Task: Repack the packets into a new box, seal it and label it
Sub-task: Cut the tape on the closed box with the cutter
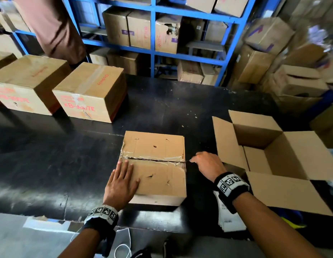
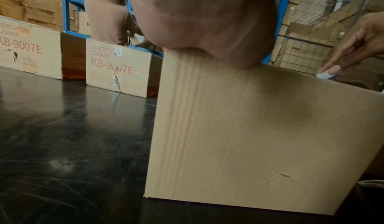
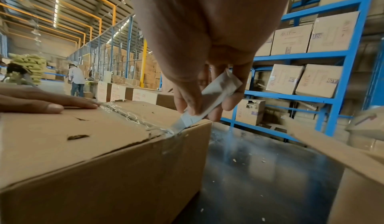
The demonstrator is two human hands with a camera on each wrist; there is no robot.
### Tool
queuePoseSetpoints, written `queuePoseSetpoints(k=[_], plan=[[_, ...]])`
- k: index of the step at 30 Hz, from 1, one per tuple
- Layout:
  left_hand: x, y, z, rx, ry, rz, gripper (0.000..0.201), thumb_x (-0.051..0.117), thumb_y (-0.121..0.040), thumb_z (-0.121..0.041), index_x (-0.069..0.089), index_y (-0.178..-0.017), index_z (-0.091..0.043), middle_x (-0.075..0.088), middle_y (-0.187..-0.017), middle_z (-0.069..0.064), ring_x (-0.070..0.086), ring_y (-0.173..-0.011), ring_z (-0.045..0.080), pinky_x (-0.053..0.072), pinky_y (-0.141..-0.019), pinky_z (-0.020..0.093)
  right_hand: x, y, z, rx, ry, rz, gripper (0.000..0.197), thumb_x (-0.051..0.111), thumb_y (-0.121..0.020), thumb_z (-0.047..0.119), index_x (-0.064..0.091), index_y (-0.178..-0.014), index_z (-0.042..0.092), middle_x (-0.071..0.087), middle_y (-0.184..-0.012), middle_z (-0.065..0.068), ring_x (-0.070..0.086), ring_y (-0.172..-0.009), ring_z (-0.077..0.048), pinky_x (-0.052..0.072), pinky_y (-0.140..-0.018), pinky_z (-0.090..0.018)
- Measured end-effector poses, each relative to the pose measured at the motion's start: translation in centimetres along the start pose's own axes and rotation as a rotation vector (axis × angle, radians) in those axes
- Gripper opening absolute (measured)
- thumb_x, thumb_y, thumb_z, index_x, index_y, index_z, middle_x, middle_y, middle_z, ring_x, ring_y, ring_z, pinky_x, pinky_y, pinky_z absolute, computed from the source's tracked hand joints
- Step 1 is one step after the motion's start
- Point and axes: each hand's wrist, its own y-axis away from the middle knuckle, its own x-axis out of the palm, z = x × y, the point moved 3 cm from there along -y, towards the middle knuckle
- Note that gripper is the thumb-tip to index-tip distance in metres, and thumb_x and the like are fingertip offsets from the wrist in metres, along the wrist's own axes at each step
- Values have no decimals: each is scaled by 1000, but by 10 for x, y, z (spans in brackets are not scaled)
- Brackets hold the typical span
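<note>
In the centre of the head view I see the old taped box (image 1: 154,168) sitting on the black table (image 1: 50,155). Its top is worn, with small punctures, and a strip of clear tape (image 1: 152,159) runs along the centre seam. My left hand (image 1: 121,185) lies flat on the lower left part of the lid, fingers straight and spread, pressing down. My right hand (image 1: 208,164) is at the right end of the seam, fingers curled tight around a small blade wrapped in pale paper (image 3: 207,99). In the right wrist view the bare metal tip touches the tape right at the box's upper edge, where the tape folds over the corner. To the right of centre stands the new box (image 1: 273,155), all four flaps spread wide, its near flap just beside my right wrist. The packets are not visible from any view. In the upper left of the head view two sealed boxes printed KB-9007E (image 1: 91,92) stand side by side, and blue shelving (image 1: 154,49) loaded with cartons fills the top.
</note>
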Motion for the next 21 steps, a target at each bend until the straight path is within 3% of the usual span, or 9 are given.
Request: queuePoseSetpoints(k=[7,12,14,16,17,21], plan=[[-1,-1,-1,4,6,-11,77,19,-96,-62,29,-156,-15,18,-165,5,11,-153,26,23,-121,46,-14,18,-20,17,62,-49,29,49,-101,13,73,-115,21,68,-110,-3,68,-103,-24,58,-85,-37],[-2,-1,-5,-5,-16,-8,76,20,-96,-60,33,-154,-13,22,-164,7,15,-153,28,27,-119,47,-15,31,-28,189,-197,-162,20,58,-98,16,74,-107,22,72,-95,-3,68,-89,-21,51,-76,-29],[-2,-1,-8,-18,-24,-8,75,21,-96,-58,36,-153,-12,25,-163,9,19,-152,29,29,-118,48,-5,32,-13,268,-333,-211,16,60,-94,11,75,-94,18,70,-85,-5,63,-79,-20,45,-67,-29],[-3,1,-10,-38,-30,-5,75,19,-96,-58,36,-153,-12,25,-163,9,19,-152,29,29,-118,48,10,26,2,335,-407,-240,22,58,-90,7,60,-70,18,59,-70,-6,57,-67,-24,37,-61,-30],[-2,1,-11,-44,-37,-5,75,18,-96,-58,34,-154,-13,24,-163,9,18,-152,29,28,-118,48,18,23,8,354,-425,-249,26,58,-88,7,53,-66,19,57,-67,-7,59,-66,-27,37,-59,-32],[-2,3,-14,-56,-55,7,76,15,-96,-59,28,-156,-13,19,-165,9,14,-153,28,25,-120,46,34,13,24,424,-456,-250,23,59,-88,8,55,-66,16,68,-74,-16,66,-72,-38,42,-57,-36]])
